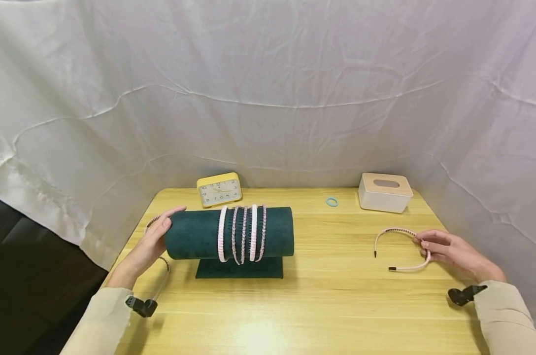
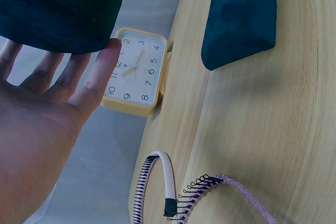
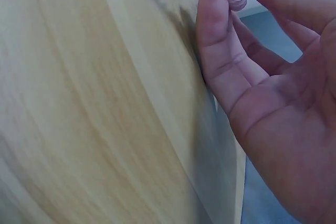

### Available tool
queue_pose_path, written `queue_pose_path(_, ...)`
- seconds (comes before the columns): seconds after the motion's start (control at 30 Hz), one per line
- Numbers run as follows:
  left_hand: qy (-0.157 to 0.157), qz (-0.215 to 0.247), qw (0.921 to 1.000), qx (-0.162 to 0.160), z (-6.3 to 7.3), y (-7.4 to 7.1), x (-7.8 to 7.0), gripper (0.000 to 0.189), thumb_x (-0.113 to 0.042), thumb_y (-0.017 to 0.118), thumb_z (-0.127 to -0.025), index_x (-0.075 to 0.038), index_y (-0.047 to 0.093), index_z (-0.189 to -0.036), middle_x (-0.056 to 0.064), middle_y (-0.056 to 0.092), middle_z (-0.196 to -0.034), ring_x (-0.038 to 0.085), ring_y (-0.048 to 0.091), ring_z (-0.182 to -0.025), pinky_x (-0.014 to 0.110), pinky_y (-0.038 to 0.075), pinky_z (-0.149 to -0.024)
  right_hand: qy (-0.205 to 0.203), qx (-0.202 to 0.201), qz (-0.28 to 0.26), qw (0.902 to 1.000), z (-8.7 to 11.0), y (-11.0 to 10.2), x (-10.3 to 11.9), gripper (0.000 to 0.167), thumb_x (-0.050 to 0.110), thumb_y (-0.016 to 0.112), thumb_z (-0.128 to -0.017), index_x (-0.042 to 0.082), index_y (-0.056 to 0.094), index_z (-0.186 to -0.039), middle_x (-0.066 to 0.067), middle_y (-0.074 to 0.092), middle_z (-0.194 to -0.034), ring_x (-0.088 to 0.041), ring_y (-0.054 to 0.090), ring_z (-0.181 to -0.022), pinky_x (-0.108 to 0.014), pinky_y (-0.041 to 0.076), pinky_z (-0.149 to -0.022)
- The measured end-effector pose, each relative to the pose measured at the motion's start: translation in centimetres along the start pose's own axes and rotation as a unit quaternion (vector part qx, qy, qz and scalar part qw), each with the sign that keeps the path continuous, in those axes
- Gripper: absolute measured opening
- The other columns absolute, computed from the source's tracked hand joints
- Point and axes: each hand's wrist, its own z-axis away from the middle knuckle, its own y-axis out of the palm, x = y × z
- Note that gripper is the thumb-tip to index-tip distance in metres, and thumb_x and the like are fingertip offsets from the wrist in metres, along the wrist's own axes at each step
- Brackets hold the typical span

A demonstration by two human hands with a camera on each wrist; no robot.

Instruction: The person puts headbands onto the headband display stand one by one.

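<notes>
Two hands, the left hand point(image 1: 146, 246) and the right hand point(image 1: 457, 254), reach wide apart over the table point(image 1: 330, 305). The left hand's straight fingers touch the end of a dark green headband stand point(image 1: 194, 234). The right hand bends its fingers and pinches a pale pink headband point(image 1: 410, 269) at the table's right side. Five more headbands point(image 1: 252, 234) sit over the stand. At the back are a yellow clock point(image 1: 220, 192), a blue ring point(image 1: 327, 202) and a tissue box point(image 1: 381, 198).
</notes>
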Motion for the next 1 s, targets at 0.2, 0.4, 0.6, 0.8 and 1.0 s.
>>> queue_pose_path(0.2, 0.004, 0.001, 1.0000, 0.003, 0.04, -0.13, 0.25, 0.050, -0.028, 0.027, -0.120, -0.018, 0.040, -0.168, -0.012, 0.060, -0.149, 0.006, 0.061, -0.131, 0.026, 0.054, -0.104, -0.001, 0.011, -0.013, 0.9999, 0.10, -0.01, 0.16, 0.034, -0.003, 0.051, -0.113, -0.006, 0.060, -0.146, 0.002, 0.076, -0.129, -0.012, 0.076, -0.106, -0.029, 0.064, -0.089)
queue_pose_path(0.4, 0.003, 0.000, 1.0000, 0.002, 0.09, -0.19, 0.37, 0.049, -0.028, 0.027, -0.120, -0.022, 0.042, -0.167, -0.013, 0.060, -0.148, 0.005, 0.061, -0.131, 0.027, 0.055, -0.103, -0.007, 0.027, -0.048, 0.9984, 0.31, 0.07, 0.25, 0.031, -0.003, 0.050, -0.114, -0.001, 0.062, -0.142, -0.003, 0.076, -0.125, -0.015, 0.076, -0.107, -0.031, 0.065, -0.089)
queue_pose_path(0.6, 0.004, 0.001, 1.0000, 0.002, 0.06, -0.17, 0.40, 0.049, -0.028, 0.027, -0.120, -0.022, 0.042, -0.167, -0.013, 0.061, -0.148, 0.005, 0.062, -0.131, 0.026, 0.055, -0.104, -0.011, 0.022, -0.079, 0.9966, 0.41, -0.04, -0.05, 0.028, -0.002, 0.047, -0.115, -0.009, 0.061, -0.138, -0.005, 0.078, -0.122, -0.013, 0.076, -0.107, -0.031, 0.064, -0.089)
queue_pose_path(0.8, 0.007, 0.002, 1.0000, 0.003, -0.01, -0.15, 0.42, 0.049, -0.027, 0.027, -0.120, -0.021, 0.042, -0.167, -0.013, 0.061, -0.148, 0.005, 0.061, -0.131, 0.026, 0.054, -0.104, -0.016, 0.031, -0.082, 0.9961, 0.57, 0.01, -0.21, 0.038, -0.005, 0.047, -0.114, -0.008, 0.054, -0.151, -0.002, 0.076, -0.135, -0.014, 0.075, -0.111, -0.032, 0.064, -0.090)
queue_pose_path(1.0, 0.005, 0.001, 1.0000, 0.005, -0.03, -0.14, 0.30, 0.050, -0.027, 0.027, -0.120, -0.021, 0.041, -0.167, -0.013, 0.060, -0.149, 0.005, 0.061, -0.131, 0.026, 0.054, -0.104, -0.026, 0.056, -0.086, 0.9943, 0.65, 0.07, -0.24, 0.050, -0.009, 0.043, -0.113, -0.004, 0.041, -0.163, -0.001, 0.071, -0.145, -0.012, 0.072, -0.125, -0.036, 0.064, -0.096)
